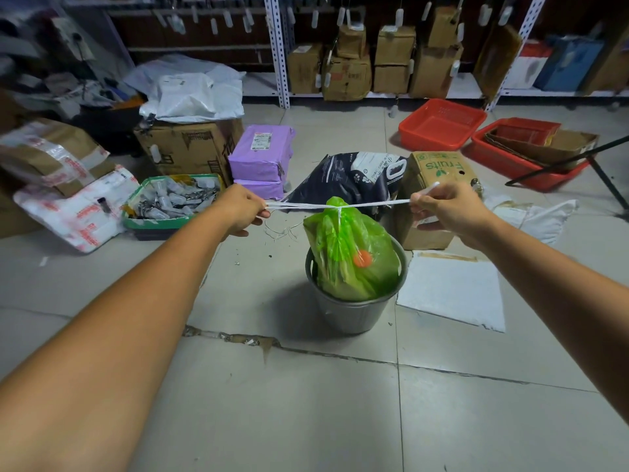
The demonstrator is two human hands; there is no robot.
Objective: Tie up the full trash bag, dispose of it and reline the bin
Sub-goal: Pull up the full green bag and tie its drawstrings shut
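While the green trash bag (354, 264) sits in the grey metal bin (354, 313), its gathered neck rises above the rim and is bound by a white string (306, 206).

1. String: it runs taut and nearly level from 9 o'clock to 3 o'clock of the neck and is knotted at the gather.
2. Left hand (240, 211): at 9 o'clock of the neck, fingers curled, pinching the string's end. Loose strands hang below the hand.
3. Right hand (449, 211): at 3 o'clock of the neck, thumb and curled fingers clamped on the other end. A short tail sticks up past the fingers.
4. Bag contents: an orange round item (361, 258) shows through the film. The rest cannot be told.
5. Bin: upright on the tiled floor (306, 403), near a cracked tile joint at its 7 o'clock.

Surroundings, taken from the bin:
- white foam sheet (452, 294) flat on the floor at 3 o'clock, just beside it;
- "Fruits" carton (439, 172) at 1 o'clock;
- dark printed sack (354, 178) at 12 o'clock;
- purple parcels (260, 155), stacked, at 11 o'clock;
- green tray (136, 223) of small packets at 10 o'clock;
- red baskets (442, 124) farther off at 1 o'clock.
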